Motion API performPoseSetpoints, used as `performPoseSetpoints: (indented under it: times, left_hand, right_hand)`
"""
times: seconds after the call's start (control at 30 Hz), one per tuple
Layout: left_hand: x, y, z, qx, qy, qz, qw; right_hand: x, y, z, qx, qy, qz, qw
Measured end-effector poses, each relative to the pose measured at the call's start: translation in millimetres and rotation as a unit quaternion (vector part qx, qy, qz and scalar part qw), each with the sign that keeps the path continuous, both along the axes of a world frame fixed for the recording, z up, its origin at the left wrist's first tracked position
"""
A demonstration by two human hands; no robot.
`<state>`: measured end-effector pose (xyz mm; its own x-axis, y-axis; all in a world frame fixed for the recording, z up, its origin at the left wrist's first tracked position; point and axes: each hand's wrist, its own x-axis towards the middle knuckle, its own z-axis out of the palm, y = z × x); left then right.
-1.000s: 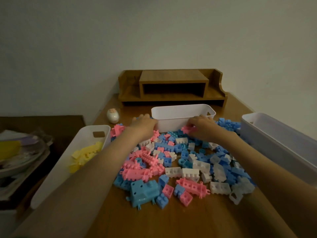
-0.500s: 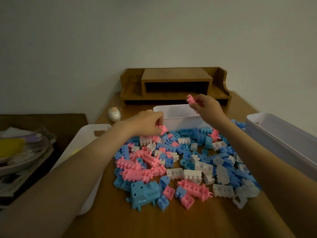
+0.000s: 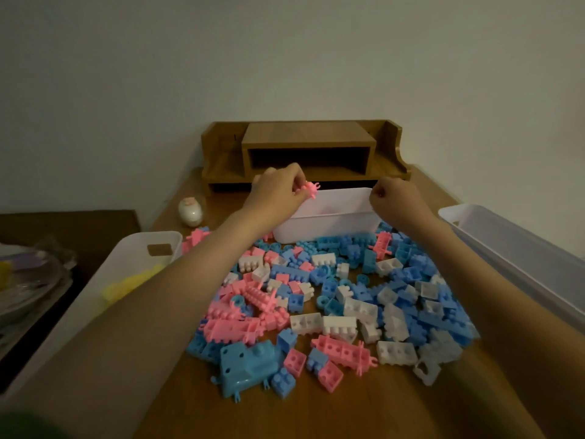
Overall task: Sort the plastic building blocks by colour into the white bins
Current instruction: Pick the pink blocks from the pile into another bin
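Observation:
A heap of pink, blue and white blocks (image 3: 348, 296) covers the wooden table. Beyond the heap stands a white bin (image 3: 332, 229). My left hand (image 3: 278, 191) pinches a small pink spiky piece (image 3: 310, 189) over that bin's left end. My right hand (image 3: 395, 201) hovers over the bin's right end, its fingers curled, and no block shows in it. The white bin on the left (image 3: 136, 258) holds yellow blocks (image 3: 133, 283). Along the right edge lies another white bin (image 3: 522, 248); what it holds is hidden.
A wooden desk shelf (image 3: 304, 153) stands against the wall behind the far bin. A small egg-shaped object (image 3: 190, 212) sits at the back left. A large blue vehicle piece (image 3: 247, 365) lies at the heap's near edge. Clutter (image 3: 28, 280) fills a lower surface at left.
My left hand has lifted a pink piece from the heap up to the far bin's left end. My right hand held a pink piece over the bin; that piece is no longer in view.

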<state>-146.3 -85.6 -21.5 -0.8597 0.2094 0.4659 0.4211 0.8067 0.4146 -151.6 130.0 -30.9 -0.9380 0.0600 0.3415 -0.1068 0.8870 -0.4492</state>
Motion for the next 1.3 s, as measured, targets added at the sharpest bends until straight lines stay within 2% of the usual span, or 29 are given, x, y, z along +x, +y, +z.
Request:
performPoseSetpoints:
  times: [0.07, 0.13, 0.23, 0.43, 0.53, 0.6, 0.67, 0.77, 0.9, 1.0, 1.13, 1.3]
  left_hand:
    - [-5.5, 11.5, -7.2, -0.005, 0.031, 0.005, 1.0]
    - [-12.4, 18.9, -17.3, -0.025, 0.026, 0.027, 0.999]
    - [-19.5, 23.2, -31.2, -0.072, -0.008, 0.042, 0.996]
    - [-3.8, 31.2, -18.1, -0.094, -0.019, 0.028, 0.995]
    - [31.7, 32.5, -4.2, -0.087, -0.055, -0.075, 0.992]
    - [66.6, 30.7, 1.7, -0.092, -0.135, -0.162, 0.973]
    - [96.6, 29.4, -0.4, -0.164, -0.182, -0.226, 0.943]
    - [124.5, 25.9, -9.0, -0.258, -0.164, -0.29, 0.907]
    - [142.0, 21.2, -14.1, -0.326, -0.104, -0.289, 0.894]
    - [149.5, 17.4, -20.5, -0.35, -0.09, -0.271, 0.892]
    - [155.4, 19.3, -24.5, -0.348, -0.087, -0.24, 0.902]
    - [155.0, 19.1, -22.7, -0.306, -0.097, -0.252, 0.913]
  right_hand:
    - [2.5, 8.5, 1.7, 0.041, -0.091, -0.044, 0.994]
    - [9.6, 12.1, -1.2, 0.089, -0.17, -0.056, 0.98]
    - [20.6, 12.6, -12.6, 0.167, -0.226, -0.005, 0.96]
    - [21.2, 12.6, -21.8, 0.16, -0.229, 0.014, 0.96]
    - [23.5, 11.8, -22.6, 0.156, -0.228, 0.027, 0.961]
    - [29.4, 11.9, -24.2, 0.143, -0.224, 0.036, 0.963]
    - [36.2, 11.0, -25.5, 0.127, -0.221, 0.041, 0.966]
    - [47.6, 5.2, -25.4, 0.131, -0.238, 0.04, 0.961]
    - [60.3, -1.7, -26.3, 0.141, -0.238, 0.029, 0.961]
    - [70.8, -4.1, -25.5, 0.119, -0.231, 0.028, 0.965]
    - [83.0, -6.8, -19.7, 0.118, -0.212, 0.013, 0.97]
    - [91.4, -3.7, -14.8, 0.081, -0.175, -0.006, 0.981]
